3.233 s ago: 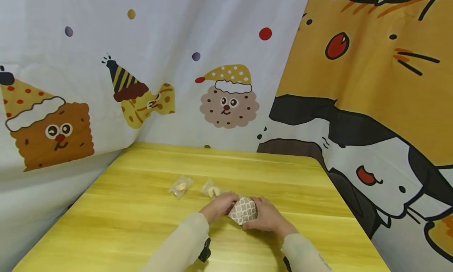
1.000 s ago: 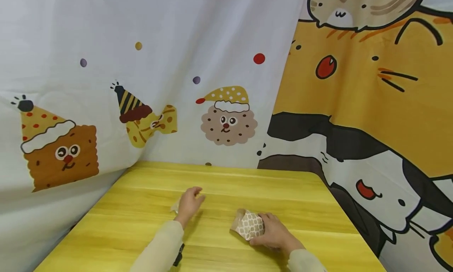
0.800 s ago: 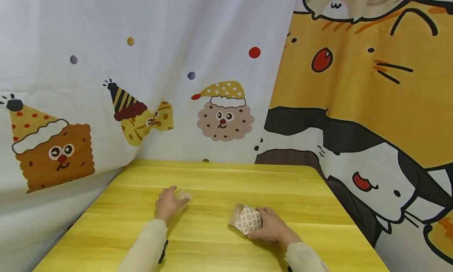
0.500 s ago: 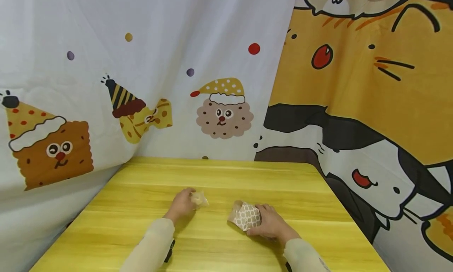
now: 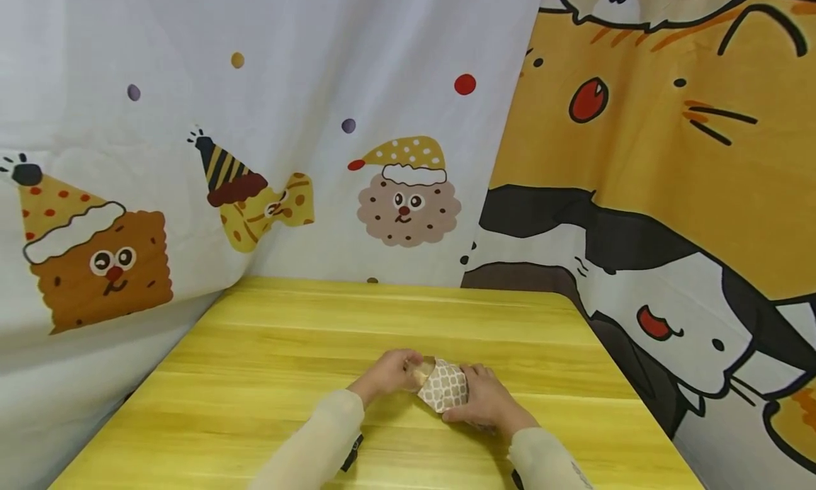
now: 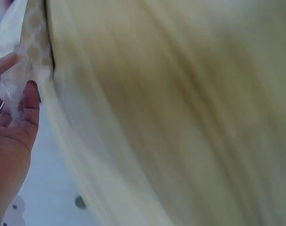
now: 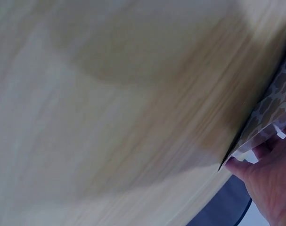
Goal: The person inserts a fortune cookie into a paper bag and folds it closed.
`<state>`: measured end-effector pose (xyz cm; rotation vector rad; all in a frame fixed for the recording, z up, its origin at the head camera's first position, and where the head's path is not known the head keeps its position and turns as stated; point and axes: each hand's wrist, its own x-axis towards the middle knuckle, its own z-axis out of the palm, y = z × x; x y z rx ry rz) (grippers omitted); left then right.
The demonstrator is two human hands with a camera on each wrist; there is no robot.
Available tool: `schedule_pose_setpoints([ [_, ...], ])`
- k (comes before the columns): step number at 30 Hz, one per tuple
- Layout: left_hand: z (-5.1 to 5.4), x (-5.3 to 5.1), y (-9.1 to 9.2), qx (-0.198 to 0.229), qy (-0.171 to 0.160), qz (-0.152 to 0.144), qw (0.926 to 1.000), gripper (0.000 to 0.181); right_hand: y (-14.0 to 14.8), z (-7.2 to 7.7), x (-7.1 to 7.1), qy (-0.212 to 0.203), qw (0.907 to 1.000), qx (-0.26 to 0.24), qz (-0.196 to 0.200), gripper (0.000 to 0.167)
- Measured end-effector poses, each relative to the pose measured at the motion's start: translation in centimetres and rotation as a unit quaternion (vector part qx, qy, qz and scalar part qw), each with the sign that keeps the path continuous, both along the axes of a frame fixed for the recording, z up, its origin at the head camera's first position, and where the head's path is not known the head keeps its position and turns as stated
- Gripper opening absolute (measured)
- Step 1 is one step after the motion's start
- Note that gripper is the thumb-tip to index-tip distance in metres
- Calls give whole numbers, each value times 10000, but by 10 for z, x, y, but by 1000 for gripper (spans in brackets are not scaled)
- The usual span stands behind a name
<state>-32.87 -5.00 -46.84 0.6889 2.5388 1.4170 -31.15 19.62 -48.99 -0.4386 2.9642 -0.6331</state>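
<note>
A small tan-and-white patterned paper bag [image 5: 445,389] lies on its side on the table, its mouth facing left. My right hand [image 5: 491,399] grips the bag's closed end; in the right wrist view the thumb and fingers hold the edge of the patterned paper [image 7: 274,106]. At the mouth, my left hand [image 5: 389,373] pinches a small clear packet [image 5: 418,372] with something pale in it. Crinkled clear plastic [image 6: 14,84] shows between left thumb and fingers in the left wrist view. How far the packet is inside the bag is hidden.
The yellow wood-grain table [image 5: 306,334] stretches beyond both hands to a printed curtain [image 5: 319,86] at its back. A cartoon-animal cloth [image 5: 637,157] hangs along the right side. Black straps [image 5: 353,453] sit at the wrists.
My left hand has gone out to the left, picked up the clear packet from the table and brought it right to the bag's mouth. The right hand has kept hold of the bag.
</note>
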Motion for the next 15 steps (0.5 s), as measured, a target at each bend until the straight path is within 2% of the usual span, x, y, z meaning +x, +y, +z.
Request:
schedule_pose_setpoints([
  [2,-2,1,5,139,-48,35,9999,48,-1,1,1,-4,10000,-36,3,119],
  [4,-4,3,4,361,-152,238,9989,51,-3,2,1,20,10000,-77,26,119],
  [7,-7,5,-3,746,-265,792,9937,49,-4,3,1,27,10000,-76,3,119],
  [10,-7,5,-11,1110,-372,1285,9848,36,-5,4,1,51,9999,-96,-31,119],
  [13,-8,5,-14,1245,-463,1439,9806,23,-6,4,2,77,9999,-103,-55,119],
  [15,-8,5,-11,1304,-488,1407,9802,19,-7,3,3,127,9999,-69,-62,119],
])
